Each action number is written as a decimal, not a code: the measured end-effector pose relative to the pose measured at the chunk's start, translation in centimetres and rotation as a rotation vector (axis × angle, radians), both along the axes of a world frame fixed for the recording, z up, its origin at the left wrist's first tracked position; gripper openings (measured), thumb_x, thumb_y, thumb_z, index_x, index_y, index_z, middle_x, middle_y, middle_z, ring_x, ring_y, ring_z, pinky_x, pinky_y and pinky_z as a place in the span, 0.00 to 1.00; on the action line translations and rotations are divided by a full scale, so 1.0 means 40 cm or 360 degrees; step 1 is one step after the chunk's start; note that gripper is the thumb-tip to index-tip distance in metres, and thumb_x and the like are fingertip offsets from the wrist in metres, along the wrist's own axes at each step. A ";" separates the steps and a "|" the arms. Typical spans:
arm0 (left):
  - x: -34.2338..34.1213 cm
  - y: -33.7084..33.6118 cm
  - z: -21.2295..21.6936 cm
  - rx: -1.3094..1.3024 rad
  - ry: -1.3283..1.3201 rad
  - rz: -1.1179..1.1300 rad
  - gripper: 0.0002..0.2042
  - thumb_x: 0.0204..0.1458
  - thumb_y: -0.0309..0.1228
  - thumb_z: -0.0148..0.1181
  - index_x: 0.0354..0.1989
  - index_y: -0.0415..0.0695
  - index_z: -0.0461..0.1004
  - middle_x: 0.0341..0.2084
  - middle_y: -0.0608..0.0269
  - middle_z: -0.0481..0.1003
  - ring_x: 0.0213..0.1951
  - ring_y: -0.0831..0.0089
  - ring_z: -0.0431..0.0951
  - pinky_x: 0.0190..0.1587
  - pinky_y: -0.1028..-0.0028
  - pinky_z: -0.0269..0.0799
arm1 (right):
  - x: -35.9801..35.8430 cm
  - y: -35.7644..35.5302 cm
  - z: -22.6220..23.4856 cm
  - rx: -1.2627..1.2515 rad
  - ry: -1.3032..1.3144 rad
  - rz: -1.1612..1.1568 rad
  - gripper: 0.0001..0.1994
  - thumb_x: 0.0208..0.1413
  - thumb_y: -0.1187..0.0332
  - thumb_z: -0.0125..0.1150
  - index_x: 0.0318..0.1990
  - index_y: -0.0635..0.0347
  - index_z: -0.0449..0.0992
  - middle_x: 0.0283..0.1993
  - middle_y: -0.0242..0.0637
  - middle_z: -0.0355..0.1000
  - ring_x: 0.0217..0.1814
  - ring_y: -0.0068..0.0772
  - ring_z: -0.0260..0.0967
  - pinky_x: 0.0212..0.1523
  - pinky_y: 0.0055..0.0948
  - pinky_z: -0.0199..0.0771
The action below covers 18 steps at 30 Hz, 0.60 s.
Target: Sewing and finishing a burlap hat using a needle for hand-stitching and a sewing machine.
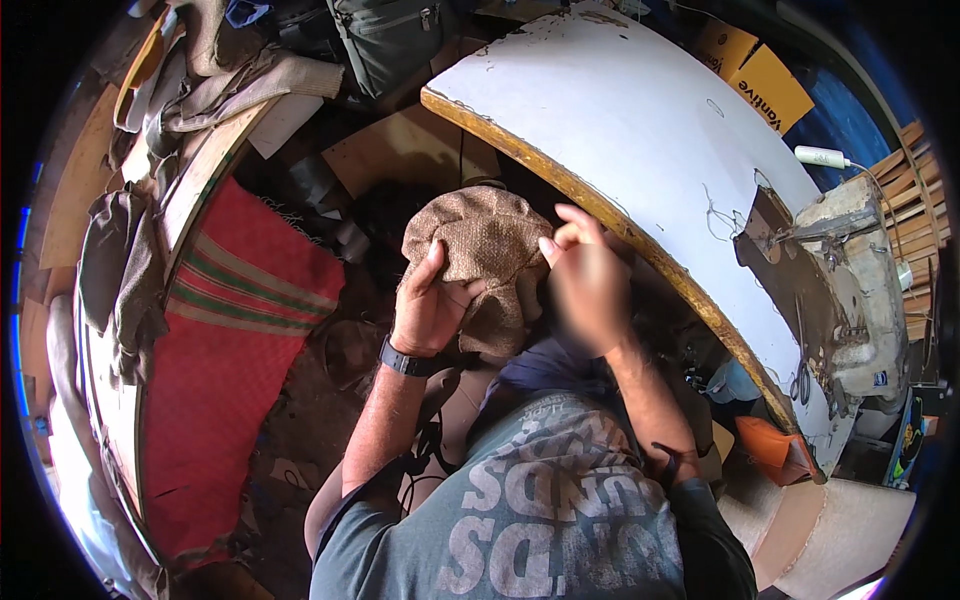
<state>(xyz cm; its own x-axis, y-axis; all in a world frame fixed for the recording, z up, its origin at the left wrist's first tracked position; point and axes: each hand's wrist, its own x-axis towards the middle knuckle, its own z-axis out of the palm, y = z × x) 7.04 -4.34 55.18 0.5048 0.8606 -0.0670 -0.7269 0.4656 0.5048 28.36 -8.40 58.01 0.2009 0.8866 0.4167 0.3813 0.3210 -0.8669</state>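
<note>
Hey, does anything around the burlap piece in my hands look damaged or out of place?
The white tabletop has a worn, chipped wooden edge. Cloth scraps lie draped in a heap at the left. The burlap piece itself looks intact in both hands.

A white tabletop with a worn wooden edge curves across the upper right, and a grimy sewing machine sits at its far right end. A white charger lies near the machine, with yellow cardboard beyond. At left a red striped cloth drapes over a wooden frame (grey rags hang beside it). A grey bag rests at the top.
</note>
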 end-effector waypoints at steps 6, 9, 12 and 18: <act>0.029 -0.010 -0.004 0.0008 0.0049 0.0003 0.24 0.68 0.38 0.48 0.69 0.42 0.59 0.64 0.51 0.68 0.65 0.54 0.69 0.66 0.50 0.67 | -0.067 -0.074 -0.049 0.0080 -0.0673 -0.0025 0.28 0.50 0.46 0.73 0.40 0.66 0.76 0.38 0.46 0.75 0.39 0.52 0.75 0.42 0.42 0.76; 0.039 -0.017 0.004 0.0081 0.0064 0.0053 0.24 0.68 0.38 0.48 0.70 0.41 0.58 0.65 0.49 0.67 0.65 0.53 0.69 0.67 0.48 0.65 | -0.081 -0.053 -0.087 -0.0099 -0.0518 0.0024 0.21 0.55 0.53 0.71 0.38 0.67 0.78 0.39 0.49 0.76 0.42 0.54 0.76 0.45 0.43 0.76; 0.003 0.005 -0.015 0.0076 0.0148 -0.0023 0.25 0.69 0.40 0.47 0.70 0.41 0.57 0.66 0.48 0.65 0.65 0.53 0.69 0.68 0.50 0.64 | -0.052 -0.050 -0.090 -0.0200 -0.0427 0.0149 0.10 0.53 0.68 0.66 0.30 0.66 0.75 0.30 0.47 0.71 0.34 0.51 0.72 0.35 0.43 0.73; -0.039 0.032 0.051 0.0252 0.0758 0.0005 0.25 0.70 0.44 0.45 0.70 0.43 0.61 0.64 0.56 0.68 0.64 0.60 0.70 0.63 0.54 0.71 | 0.037 -0.076 -0.058 0.0269 -0.1202 0.0106 0.08 0.44 0.73 0.65 0.24 0.58 0.70 0.30 0.35 0.63 0.34 0.37 0.67 0.36 0.39 0.71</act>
<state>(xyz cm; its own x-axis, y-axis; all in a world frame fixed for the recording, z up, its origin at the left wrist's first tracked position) 5.47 -3.08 57.21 0.4471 0.8804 -0.1579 -0.3999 0.3546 0.8451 29.84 -11.45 55.68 -0.2430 0.7992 0.5498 0.8245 0.4688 -0.3170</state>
